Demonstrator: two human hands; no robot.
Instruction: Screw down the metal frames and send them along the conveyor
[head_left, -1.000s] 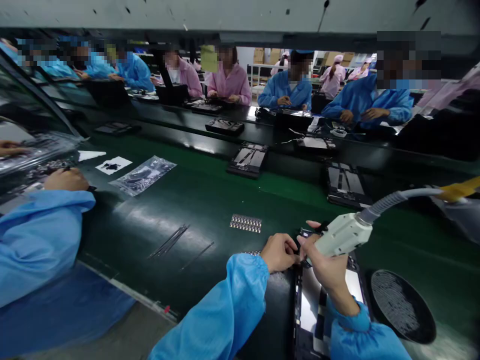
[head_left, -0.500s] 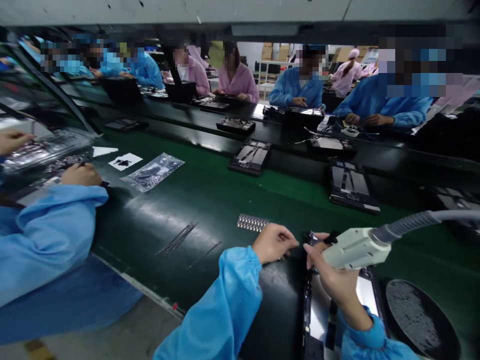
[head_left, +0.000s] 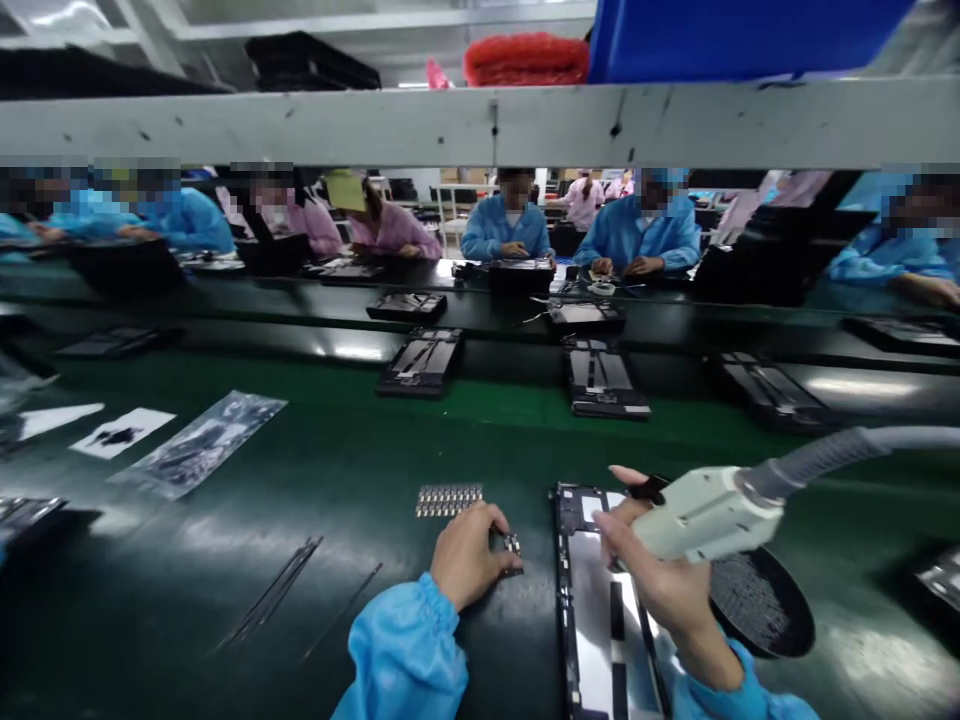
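Right hand (head_left: pixel 660 575) grips the screwdriver (head_left: pixel 701 513) over the tablet frame (head_left: pixel 600 600), a thin bendy thing best held by its edges, while left hand (head_left: pixel 469 553) fingers pinch tiny parts (head_left: pixel 512 545) beside it.

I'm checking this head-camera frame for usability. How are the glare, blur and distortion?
Head view: wide-angle bending curves the green belt; overhead lights leave glare on the black ledge and the open device; the right hand with its white tool stays fairly sharp; edges smear; faces are pixelated.
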